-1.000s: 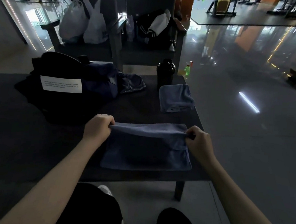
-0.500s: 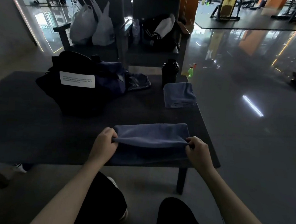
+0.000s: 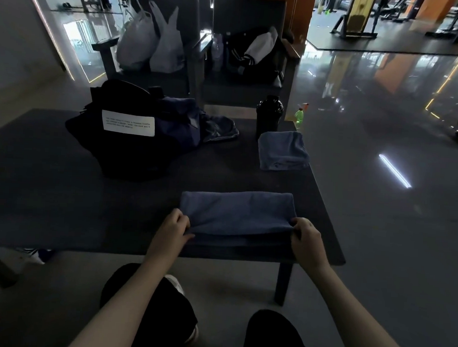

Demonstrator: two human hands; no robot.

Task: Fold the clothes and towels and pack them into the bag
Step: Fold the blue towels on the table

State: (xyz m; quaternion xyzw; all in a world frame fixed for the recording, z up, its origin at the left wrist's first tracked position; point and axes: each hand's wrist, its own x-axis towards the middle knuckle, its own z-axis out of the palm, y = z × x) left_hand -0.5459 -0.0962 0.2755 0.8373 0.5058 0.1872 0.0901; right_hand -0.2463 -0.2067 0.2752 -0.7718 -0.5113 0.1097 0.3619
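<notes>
1. Blue towel [image 3: 236, 214] — I see it folded into a long band at the near edge of the table [image 3: 60, 190], right of centre, its top layer lying over a lower one whose near strip shows beneath.
2. Left hand [image 3: 172, 230] — fingers curled, pinching the near-left corner of the towel's top layer.
3. Right hand [image 3: 305, 239] — likewise clamped, pinching the near-right corner of that layer.
4. Second towel [image 3: 283, 149]: folded into a smaller packet at the far right of the table, well apart from the first and just in front of an upright black bottle [image 3: 269, 114].
5. Bag [image 3: 133, 146]: black, with a white label facing me, standing on the far half of the table left of centre. Blue clothing [image 3: 219, 130] is bunched against its right side; I cannot tell how much of it sits inside.
6. Beyond the table stand two dark chairs [image 3: 243, 93]. The left one holds white plastic bags [image 3: 152, 42]; the right one holds dark items with a white patch.
7. A green bottle [image 3: 299, 116] stands on the glossy floor past the table's far right corner.
</notes>
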